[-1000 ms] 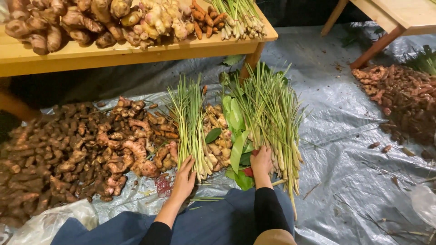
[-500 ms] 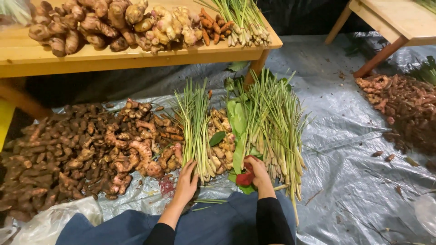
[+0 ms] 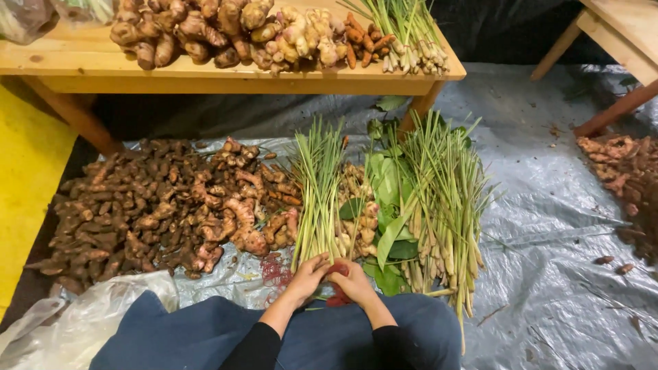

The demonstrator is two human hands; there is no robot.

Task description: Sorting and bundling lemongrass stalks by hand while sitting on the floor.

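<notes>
- Lemongrass bundle point(image 3: 317, 199) flat on grey plastic sheet point(image 3: 548, 226), root ends toward lap, between brown root pile point(image 3: 157, 212) and leafy greens point(image 3: 387, 199).
- Left hand point(image 3: 308, 274) at bundle's base, fingers curled about stalk ends.
- Right hand point(image 3: 356, 281) just beside, fingers bent over small red thing point(image 3: 337, 269), touching left hand; grip itself hard to tell.
- Larger lemongrass heap point(image 3: 445, 199) at right.
- Wooden surface point(image 3: 75, 62) above, loaded with ginger roots point(image 3: 226, 31).
</notes>
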